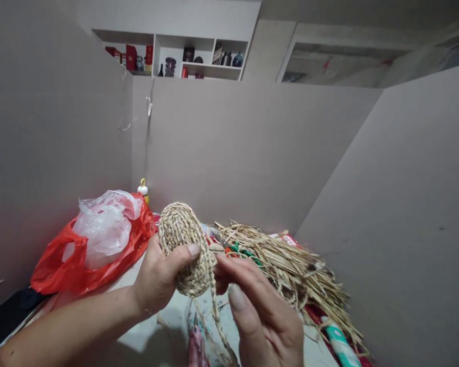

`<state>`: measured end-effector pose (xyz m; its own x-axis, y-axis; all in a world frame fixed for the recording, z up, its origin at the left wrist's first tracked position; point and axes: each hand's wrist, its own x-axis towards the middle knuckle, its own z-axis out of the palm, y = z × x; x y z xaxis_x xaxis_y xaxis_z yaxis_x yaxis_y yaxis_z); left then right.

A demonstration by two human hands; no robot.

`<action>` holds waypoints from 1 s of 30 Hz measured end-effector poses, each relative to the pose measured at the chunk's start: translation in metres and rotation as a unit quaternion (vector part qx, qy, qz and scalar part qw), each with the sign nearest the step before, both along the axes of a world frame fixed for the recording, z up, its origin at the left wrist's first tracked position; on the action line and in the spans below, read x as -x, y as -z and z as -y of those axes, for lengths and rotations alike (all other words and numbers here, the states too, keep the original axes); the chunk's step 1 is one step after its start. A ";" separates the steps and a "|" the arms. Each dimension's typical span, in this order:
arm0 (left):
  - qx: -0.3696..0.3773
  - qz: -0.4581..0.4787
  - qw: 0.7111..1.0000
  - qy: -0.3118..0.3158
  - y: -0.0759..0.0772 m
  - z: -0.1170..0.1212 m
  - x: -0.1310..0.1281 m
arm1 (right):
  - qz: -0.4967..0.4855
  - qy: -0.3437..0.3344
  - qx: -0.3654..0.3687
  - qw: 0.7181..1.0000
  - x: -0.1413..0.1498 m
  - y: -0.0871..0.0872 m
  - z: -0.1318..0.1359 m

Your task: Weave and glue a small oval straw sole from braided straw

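My left hand (156, 275) grips an oval coil of braided straw (179, 227), its thumb pressed flat on the front face. The coil is held upright above the table. From its right side a loose straw braid (216, 311) hangs down toward the bottom edge. My right hand (262, 311) is just right of the coil, thumb and fingers apart, nothing visibly gripped; whether a fingertip touches the coil I cannot tell. Below the coil, a pink tool with a pointed metal tip (196, 344), like a glue gun, is partly cut off by the frame.
On the right lies a bundle of dry straw (290, 260), with green-handled scissors (248, 253) by its left end. A teal and white roll (341, 342) is at lower right. At left sits a red plastic bag (67, 270) with clear plastic (106, 224). Grey panels (229, 148) enclose the table.
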<state>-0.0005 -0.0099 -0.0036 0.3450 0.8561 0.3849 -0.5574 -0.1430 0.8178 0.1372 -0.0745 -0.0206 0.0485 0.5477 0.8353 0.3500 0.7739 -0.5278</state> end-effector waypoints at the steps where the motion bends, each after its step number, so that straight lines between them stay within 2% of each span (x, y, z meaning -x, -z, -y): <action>1: 0.001 0.004 1.000 -0.012 0.000 0.000 0.000 | 0.005 -0.001 -0.001 1.000 -0.001 0.001 0.000; 10: 0.054 0.035 0.996 -0.057 0.000 0.000 -0.005 | 0.027 0.000 -0.041 0.999 0.005 0.016 -0.010; 13: 0.068 0.057 0.995 -0.055 -0.004 0.000 -0.008 | 0.000 0.008 -0.013 1.000 0.005 0.016 -0.010; 17: 0.074 0.111 0.986 -0.101 -0.009 -0.002 -0.011 | -0.075 0.021 0.047 0.996 0.004 0.014 -0.008; 22: 0.079 0.155 0.978 -0.116 -0.011 -0.005 -0.013 | -0.060 0.025 0.086 0.994 0.003 0.010 -0.011; 25: 0.078 0.153 0.978 -0.115 -0.010 -0.006 -0.013 | -0.054 0.030 0.069 0.996 0.006 0.011 -0.015; 30: 0.088 0.144 0.979 -0.113 -0.009 -0.004 -0.012 | -0.038 0.045 -0.013 0.998 0.009 0.015 -0.019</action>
